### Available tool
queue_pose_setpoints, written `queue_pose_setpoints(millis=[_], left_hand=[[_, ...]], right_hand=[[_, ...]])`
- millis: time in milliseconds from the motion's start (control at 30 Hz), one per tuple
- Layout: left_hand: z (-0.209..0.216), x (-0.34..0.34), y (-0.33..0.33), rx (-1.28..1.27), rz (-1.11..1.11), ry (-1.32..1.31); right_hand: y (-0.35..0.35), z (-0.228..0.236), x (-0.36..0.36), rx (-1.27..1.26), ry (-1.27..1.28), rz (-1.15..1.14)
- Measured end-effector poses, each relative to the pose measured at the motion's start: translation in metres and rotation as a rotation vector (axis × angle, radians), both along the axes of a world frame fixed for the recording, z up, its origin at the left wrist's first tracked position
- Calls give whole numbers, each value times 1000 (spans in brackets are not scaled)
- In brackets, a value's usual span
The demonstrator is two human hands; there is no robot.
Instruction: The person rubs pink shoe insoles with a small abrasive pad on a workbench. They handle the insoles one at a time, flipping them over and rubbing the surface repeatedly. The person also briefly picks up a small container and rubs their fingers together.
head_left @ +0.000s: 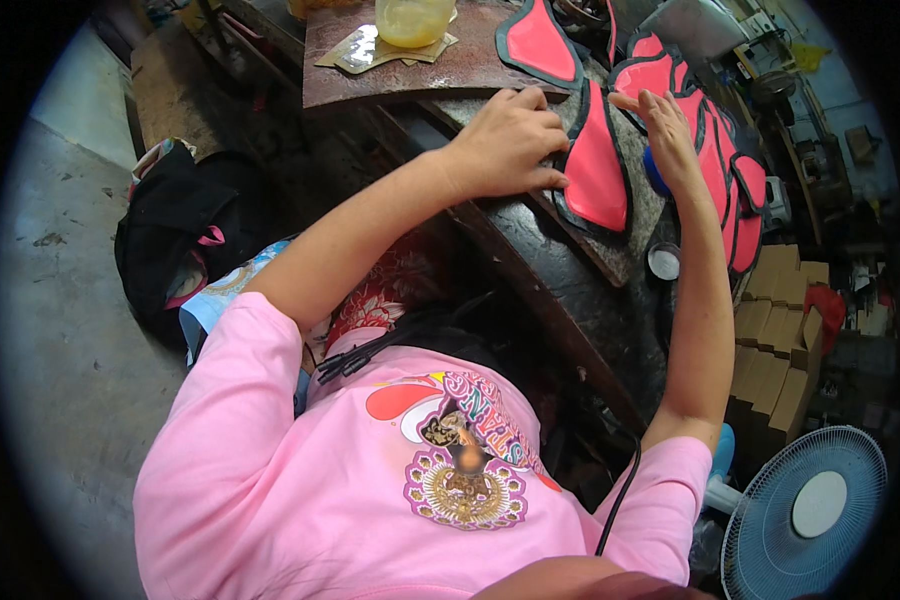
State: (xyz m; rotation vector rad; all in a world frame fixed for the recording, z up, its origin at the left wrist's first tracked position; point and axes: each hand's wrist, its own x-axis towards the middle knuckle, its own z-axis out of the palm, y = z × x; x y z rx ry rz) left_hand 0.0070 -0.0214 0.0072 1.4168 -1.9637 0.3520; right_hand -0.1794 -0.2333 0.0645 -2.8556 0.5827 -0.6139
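Note:
A bright pink teardrop-shaped panel (pixel 599 175) with a black border lies on a grey speckled slab (pixel 642 225). At its left edge, my left hand (pixel 515 140) is closed, with curled fingers and the thumb against the border. My right hand (pixel 667 135) is over the slab to the right of the panel, its fingers stretched out. Beside the right wrist shows a round blue thing (pixel 656 172), partly hidden by the hand; its kind is unclear. Another pink panel (pixel 541 45) lies beyond my left hand, and several overlapping pink panels (pixel 712 140) lie on the right.
A tub of yellowish stuff (pixel 413 22) stands on the brown board (pixel 370 85) at the back. A small white round container (pixel 663 262) is near my right forearm. Cardboard boxes (pixel 770 340) and a fan (pixel 810 510) stand at right. Dark cloth (pixel 190 225) hangs at left.

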Motion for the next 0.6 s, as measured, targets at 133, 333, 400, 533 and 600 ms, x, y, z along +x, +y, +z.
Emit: queue_pose_setpoints(millis=[133,333,400,533,600], left_hand=[[-5,9,-15,-12,-106,54],[-10,4,-12,-64,-45,95],[-10,4,-12,-49,-37,118],[-9,5,-14,-40,-44,149],[-8,4,-15,-45,-49,161]], right_hand=[[0,-16,8,-150,244,-188],[23,-31,17,-548,445,-289],[32,-27,17,-646,432,-296],[35,-18,17,-683,407,-370],[27,-20,20,-709,370,-350]])
